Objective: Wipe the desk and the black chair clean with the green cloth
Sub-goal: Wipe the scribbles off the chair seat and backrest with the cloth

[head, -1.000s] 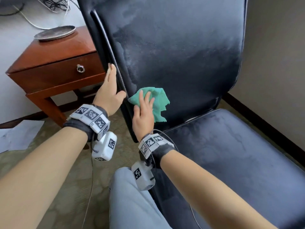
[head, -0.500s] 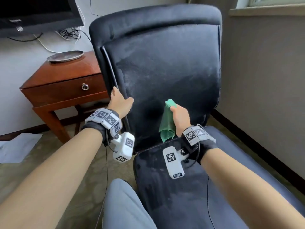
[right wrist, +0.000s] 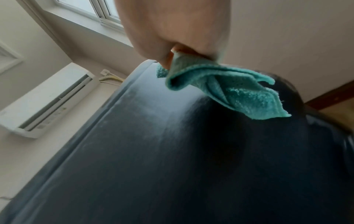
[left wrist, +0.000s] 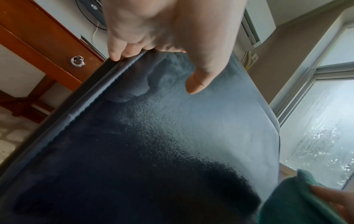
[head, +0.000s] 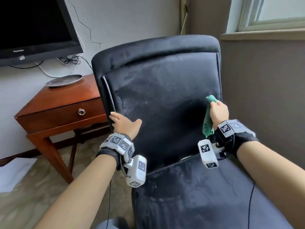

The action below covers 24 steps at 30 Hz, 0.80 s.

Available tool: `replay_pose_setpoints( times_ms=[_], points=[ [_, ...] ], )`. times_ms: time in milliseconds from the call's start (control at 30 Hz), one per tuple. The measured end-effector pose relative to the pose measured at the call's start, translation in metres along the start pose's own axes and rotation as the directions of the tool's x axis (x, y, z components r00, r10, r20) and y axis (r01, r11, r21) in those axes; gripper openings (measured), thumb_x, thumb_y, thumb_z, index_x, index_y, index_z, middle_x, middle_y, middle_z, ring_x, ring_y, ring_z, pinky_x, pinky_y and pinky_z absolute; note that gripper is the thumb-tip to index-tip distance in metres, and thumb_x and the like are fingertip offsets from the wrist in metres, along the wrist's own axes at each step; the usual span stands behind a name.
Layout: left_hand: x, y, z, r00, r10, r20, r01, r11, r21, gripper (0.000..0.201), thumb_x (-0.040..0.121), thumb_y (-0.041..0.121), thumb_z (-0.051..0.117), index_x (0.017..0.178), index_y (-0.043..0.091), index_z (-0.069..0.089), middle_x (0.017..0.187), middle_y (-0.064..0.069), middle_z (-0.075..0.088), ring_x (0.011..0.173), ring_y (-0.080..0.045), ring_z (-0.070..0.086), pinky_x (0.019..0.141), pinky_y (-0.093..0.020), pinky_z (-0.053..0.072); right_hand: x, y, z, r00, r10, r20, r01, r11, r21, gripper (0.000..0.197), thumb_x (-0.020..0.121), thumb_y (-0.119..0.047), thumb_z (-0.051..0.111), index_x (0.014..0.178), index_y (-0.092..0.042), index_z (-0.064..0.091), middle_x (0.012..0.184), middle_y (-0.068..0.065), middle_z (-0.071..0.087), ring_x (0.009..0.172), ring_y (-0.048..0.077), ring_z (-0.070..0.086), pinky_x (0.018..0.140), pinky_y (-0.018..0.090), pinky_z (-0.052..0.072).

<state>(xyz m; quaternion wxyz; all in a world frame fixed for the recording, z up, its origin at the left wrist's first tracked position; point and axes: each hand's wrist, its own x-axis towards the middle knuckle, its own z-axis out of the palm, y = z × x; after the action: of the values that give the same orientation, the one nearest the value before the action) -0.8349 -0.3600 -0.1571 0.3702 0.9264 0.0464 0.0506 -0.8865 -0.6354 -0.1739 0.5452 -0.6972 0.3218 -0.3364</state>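
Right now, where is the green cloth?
In the head view the green cloth is bunched in the right hand, held against the right side of the black chair backrest, just above the seat.

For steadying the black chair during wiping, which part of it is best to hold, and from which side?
Probably the backrest's left edge, from the left side, as the left hand grips it now: the black chair has a narrow raised rim there, fingers wrap behind, thumb in front. This leaves the front free for the green cloth.
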Motion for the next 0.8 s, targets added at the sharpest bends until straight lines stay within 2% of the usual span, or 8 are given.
replay_pose_setpoints(
  times_ms=[100,233,400,500,567,633,733,800],
  points=[
    [0.01,0.01,0.016,1.0,0.002,-0.031,-0.002,1.0,-0.004,0.104,0.086,0.037,0.06,0.147,-0.003,-0.014,0.159,-0.016,-0.006,0.143,-0.035,0.017,0.108,-0.044,0.026,0.035,0.005,-0.027,0.988,0.025,-0.15,-0.033,0.998,-0.053,0.04,0.093,-0.013,0.037,0.126,-0.015,0.059,0.128,0.015,0.057,0.12,0.033,0.049,0.102,0.032,0.033],
    [0.025,0.026,0.04,0.996,-0.017,-0.085,0.014,0.999,-0.035,0.107,0.085,0.044,0.06,0.147,-0.002,-0.014,0.159,-0.016,-0.01,0.146,-0.034,0.005,0.111,-0.048,0.022,0.077,0.017,-0.061,0.957,-0.015,-0.289,-0.012,0.996,-0.089,0.041,0.093,-0.01,0.035,0.124,-0.021,0.061,0.131,0.005,0.057,0.122,0.027,0.047,0.099,0.021,0.027],
    [0.04,0.039,0.066,0.99,0.003,-0.141,-0.011,0.998,-0.057,0.108,0.086,0.053,0.057,0.148,-0.001,-0.012,0.159,-0.013,-0.011,0.147,-0.031,0.002,0.111,-0.049,0.021,0.118,0.036,-0.079,0.991,-0.056,-0.122,0.04,0.99,-0.132,0.043,0.098,-0.022,0.037,0.141,-0.021,0.043,0.145,0.002,0.043,0.133,0.022,0.038,0.107,0.023,0.022],
    [0.045,0.043,0.078,0.985,0.051,-0.163,-0.062,0.996,-0.066,0.106,0.088,0.055,0.053,0.148,-0.002,-0.012,0.159,-0.013,-0.01,0.147,-0.028,-0.001,0.114,-0.044,0.019,0.131,0.047,-0.073,1.0,-0.015,-0.002,0.015,0.999,-0.029,0.052,0.092,-0.046,0.044,0.137,-0.021,0.043,0.12,-0.002,0.053,0.109,0.018,0.049,0.094,0.032,0.037],
    [0.049,0.044,0.085,0.981,0.08,-0.178,-0.094,0.993,-0.073,0.106,0.088,0.055,0.053,0.148,-0.003,-0.012,0.159,-0.014,-0.01,0.147,-0.027,-0.002,0.115,-0.039,0.014,0.138,0.055,-0.073,0.999,-0.045,0.017,0.044,0.998,0.045,0.041,0.084,-0.055,0.046,0.111,-0.026,0.054,0.095,-0.006,0.051,0.085,0.014,0.048,0.077,0.032,0.039],
    [0.054,0.046,0.09,0.976,0.097,-0.194,-0.113,0.991,-0.076,0.107,0.087,0.056,0.053,0.147,-0.004,-0.012,0.159,-0.016,-0.01,0.147,-0.028,-0.004,0.117,-0.038,0.01,0.141,0.058,-0.076,0.997,-0.076,0.035,0.073,0.994,0.083,0.032,0.077,-0.059,0.047,0.088,-0.029,0.048,0.082,-0.008,0.046,0.072,0.01,0.043,0.07,0.03,0.036],
    [0.065,0.047,0.096,0.97,0.139,-0.2,-0.152,0.987,-0.052,0.107,0.087,0.058,0.051,0.146,-0.006,-0.012,0.158,-0.018,-0.011,0.147,-0.029,-0.006,0.117,-0.036,0.004,0.151,0.067,-0.079,1.0,-0.013,0.002,0.012,0.957,0.289,0.039,0.085,-0.053,0.05,0.116,-0.03,0.055,0.109,-0.01,0.058,0.095,0.004,0.054,0.084,0.015,0.042],
    [0.073,0.049,0.098,0.968,0.18,-0.176,-0.184,0.983,-0.011,0.108,0.087,0.059,0.05,0.146,-0.006,-0.013,0.158,-0.018,-0.012,0.147,-0.029,-0.006,0.118,-0.038,0.006,0.158,0.07,-0.079,0.998,-0.001,-0.066,0.02,0.954,0.3,0.04,0.085,-0.046,0.052,0.12,-0.026,0.058,0.123,-0.007,0.058,0.113,0.008,0.052,0.103,0.022,0.037]
  ],
)
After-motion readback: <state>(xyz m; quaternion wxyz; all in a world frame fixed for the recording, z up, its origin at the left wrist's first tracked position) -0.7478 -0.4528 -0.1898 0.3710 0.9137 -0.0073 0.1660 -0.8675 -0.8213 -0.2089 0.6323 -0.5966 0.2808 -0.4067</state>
